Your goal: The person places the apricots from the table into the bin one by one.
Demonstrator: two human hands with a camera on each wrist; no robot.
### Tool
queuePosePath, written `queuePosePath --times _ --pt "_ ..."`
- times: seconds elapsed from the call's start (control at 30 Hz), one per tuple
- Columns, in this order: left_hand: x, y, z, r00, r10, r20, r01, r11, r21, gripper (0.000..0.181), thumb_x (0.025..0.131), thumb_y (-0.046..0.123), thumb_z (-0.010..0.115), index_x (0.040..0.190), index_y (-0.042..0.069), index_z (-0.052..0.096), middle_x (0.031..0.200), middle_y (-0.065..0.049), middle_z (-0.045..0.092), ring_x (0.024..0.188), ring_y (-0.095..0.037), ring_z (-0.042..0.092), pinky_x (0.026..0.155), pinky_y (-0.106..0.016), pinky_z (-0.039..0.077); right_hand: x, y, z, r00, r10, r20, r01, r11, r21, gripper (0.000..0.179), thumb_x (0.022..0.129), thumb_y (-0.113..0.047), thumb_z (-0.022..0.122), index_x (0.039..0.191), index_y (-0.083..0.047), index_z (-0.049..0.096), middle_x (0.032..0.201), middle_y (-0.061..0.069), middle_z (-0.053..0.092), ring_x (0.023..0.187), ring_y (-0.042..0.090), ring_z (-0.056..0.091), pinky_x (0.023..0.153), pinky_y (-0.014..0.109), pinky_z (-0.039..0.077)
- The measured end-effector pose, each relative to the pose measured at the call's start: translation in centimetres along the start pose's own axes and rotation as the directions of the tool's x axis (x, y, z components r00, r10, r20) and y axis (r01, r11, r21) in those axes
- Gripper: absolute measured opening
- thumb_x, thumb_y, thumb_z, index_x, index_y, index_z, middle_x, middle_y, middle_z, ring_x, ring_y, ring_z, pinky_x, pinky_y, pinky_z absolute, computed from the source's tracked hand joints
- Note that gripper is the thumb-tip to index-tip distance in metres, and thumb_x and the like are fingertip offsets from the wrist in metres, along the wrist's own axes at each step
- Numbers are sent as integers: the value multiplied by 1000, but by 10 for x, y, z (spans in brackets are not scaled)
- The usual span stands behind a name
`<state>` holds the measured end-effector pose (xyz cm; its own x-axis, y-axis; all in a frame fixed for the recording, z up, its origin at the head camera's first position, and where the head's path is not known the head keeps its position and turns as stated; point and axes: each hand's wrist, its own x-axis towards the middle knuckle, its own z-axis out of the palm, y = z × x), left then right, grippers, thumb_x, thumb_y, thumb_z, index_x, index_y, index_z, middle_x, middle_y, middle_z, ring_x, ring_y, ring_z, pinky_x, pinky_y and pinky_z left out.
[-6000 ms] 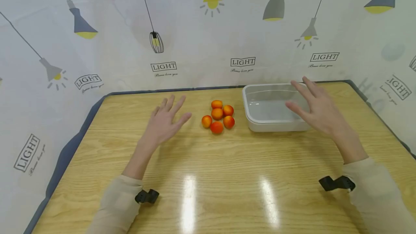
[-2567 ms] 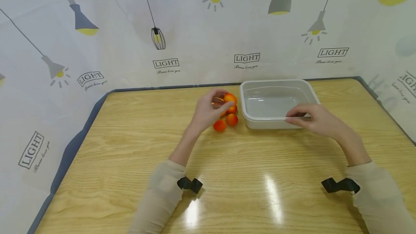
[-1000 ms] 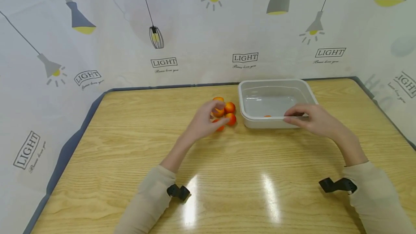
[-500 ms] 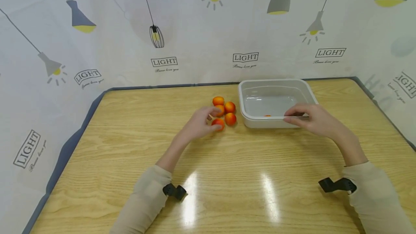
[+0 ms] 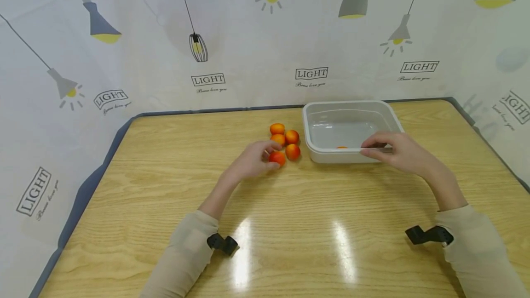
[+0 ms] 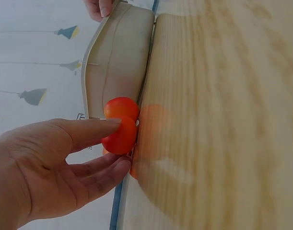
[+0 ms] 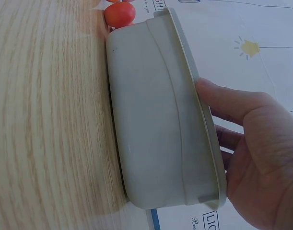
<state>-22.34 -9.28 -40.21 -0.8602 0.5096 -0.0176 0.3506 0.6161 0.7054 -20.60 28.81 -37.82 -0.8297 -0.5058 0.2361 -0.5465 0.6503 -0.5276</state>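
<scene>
My left hand (image 5: 253,160) has its thumb and curled fingers round the nearest orange-red round fruit (image 5: 277,158), which still sits on the table. In the left wrist view the thumb lies over this fruit (image 6: 118,136), with the fingers on its other side. Several like fruits (image 5: 292,137) cluster just beyond and to the right. With its thumb outside and fingers inside, my right hand (image 5: 403,151) pinches the front rim of a pale grey rectangular tub (image 5: 331,156). Just above that rim shows the top of one orange fruit (image 5: 342,147) inside the tub.
The tub stands at the back of the wooden table (image 5: 290,224), right of the fruits. A white cloth printed with lamps (image 5: 256,36) hangs behind the table and along its sides. Each sleeve bears a black wrist mount (image 5: 222,243).
One fruit has gone from the table cluster into the tub. The left hand has come back from the far fruits to the nearest one and closed round it. The right hand keeps the rim.
</scene>
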Motion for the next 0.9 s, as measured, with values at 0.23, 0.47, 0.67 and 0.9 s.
queuePosePath --times 0.23,0.47,0.67,0.9 --pt "-1 1 1 1000 1 -1 -1 999 -43 34 88 4 77 120 0 64 112 -13 66 97 -25 62 86 -32 53 0 0 0 1000 9 3 -9 1000 8 9 95 -14 72 104 -13 75 97 -8 71 89 1 61 79 14 48" --pt "-2 5 -2 998 -58 -35 55 995 -80 36 89 11 78 122 2 65 114 -9 67 102 -24 62 91 -35 53 -1 -1 0 1000 23 13 -23 1000 16 10 96 -16 71 105 -15 75 99 -9 71 90 1 61 79 16 48" --pt "-2 9 -7 995 -50 -92 35 988 -150 35 91 13 77 122 5 65 112 -10 68 103 -26 62 90 -37 54 -1 -2 0 1000 19 12 -19 1000 23 10 95 -14 72 104 -13 75 98 -8 71 90 1 61 79 15 48" --pt "2 15 -11 988 -3 -154 -26 982 -187 35 91 18 77 122 6 66 111 -8 68 102 -25 63 88 -35 54 0 -2 0 1000 5 3 -5 1000 19 9 95 -13 72 103 -13 75 97 -8 71 89 1 61 79 14 47"
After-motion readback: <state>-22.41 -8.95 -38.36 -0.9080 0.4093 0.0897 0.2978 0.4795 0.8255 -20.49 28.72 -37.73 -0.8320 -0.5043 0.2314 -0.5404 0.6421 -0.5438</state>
